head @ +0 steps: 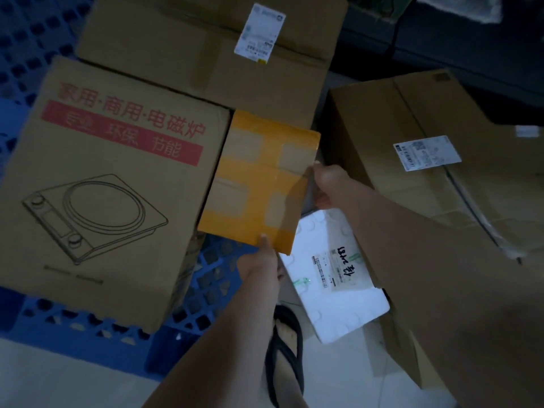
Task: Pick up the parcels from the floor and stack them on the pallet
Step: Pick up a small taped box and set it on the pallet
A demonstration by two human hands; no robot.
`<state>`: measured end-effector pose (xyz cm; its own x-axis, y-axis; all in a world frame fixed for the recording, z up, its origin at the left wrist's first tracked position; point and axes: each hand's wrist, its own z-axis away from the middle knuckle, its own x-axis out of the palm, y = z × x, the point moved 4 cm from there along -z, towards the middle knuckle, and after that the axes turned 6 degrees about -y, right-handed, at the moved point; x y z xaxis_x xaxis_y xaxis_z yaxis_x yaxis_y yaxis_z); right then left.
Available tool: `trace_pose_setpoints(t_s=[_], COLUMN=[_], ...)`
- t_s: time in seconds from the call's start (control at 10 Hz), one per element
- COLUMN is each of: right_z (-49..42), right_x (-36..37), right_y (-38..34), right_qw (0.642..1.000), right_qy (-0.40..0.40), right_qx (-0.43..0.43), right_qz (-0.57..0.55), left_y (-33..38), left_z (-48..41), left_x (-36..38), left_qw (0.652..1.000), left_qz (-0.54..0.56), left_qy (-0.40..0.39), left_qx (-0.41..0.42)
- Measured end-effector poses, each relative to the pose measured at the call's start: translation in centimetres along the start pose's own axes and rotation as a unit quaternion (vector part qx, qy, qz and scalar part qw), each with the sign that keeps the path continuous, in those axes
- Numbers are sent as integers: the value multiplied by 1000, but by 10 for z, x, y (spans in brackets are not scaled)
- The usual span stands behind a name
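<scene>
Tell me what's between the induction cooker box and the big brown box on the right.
In the head view, the yellow-taped parcel, held by the left hand and right hand, fills that gap; a white foam box lies nearer the camera.

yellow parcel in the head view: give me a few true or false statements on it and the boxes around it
1. Both hands hold the yellow-taped parcel, the left hand at its near edge and the right hand at its right edge. True.
2. The box with the cooker drawing lies to the right of the parcel. False: it lies to its left, on the blue pallet.
3. The white foam box carries a printed label with handwriting on it. True.
4. The white foam box sits on top of the box with the cooker drawing. False: it lies lower down, under the right forearm, apart from that box.
</scene>
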<state>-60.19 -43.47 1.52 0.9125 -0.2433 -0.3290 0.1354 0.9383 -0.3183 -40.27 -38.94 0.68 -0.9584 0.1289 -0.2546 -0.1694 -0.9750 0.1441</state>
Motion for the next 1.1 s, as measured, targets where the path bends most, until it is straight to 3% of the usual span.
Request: trace_pose_setpoints(t_s=[0.1,0.2,0.3,0.4,0.7,0.9,1.0,1.1], right_z=[37,83,137,191,356,462,518,563], right_x=[-27,-56,-87,-115,-190,-224,-233,-226], right_y=[-3,-1,6,25,182,360,435,516], right_qw=[991,975,962,955,963,963,973,979], right_qy=[4,-15,4,52,75,91,118,108], right_qx=[-37,-53,-79,-95,-13,125,134,155], right_qz=[126,217,260,277,258,222,146,69], left_y=[29,67,96,114,52,-103,-193,-280], left_z=[16,62,113,180,358,447,483,502], left_x=[-14,-30,-26,-20,28,64,64,61], left_qw=[997,985,947,886,661,453,352,279], left_qz=[-55,-140,-249,-353,-598,-695,-735,-770], left_qy=[34,12,-45,-84,-152,-244,-268,-273], left_qx=[44,100,196,287,428,502,514,504])
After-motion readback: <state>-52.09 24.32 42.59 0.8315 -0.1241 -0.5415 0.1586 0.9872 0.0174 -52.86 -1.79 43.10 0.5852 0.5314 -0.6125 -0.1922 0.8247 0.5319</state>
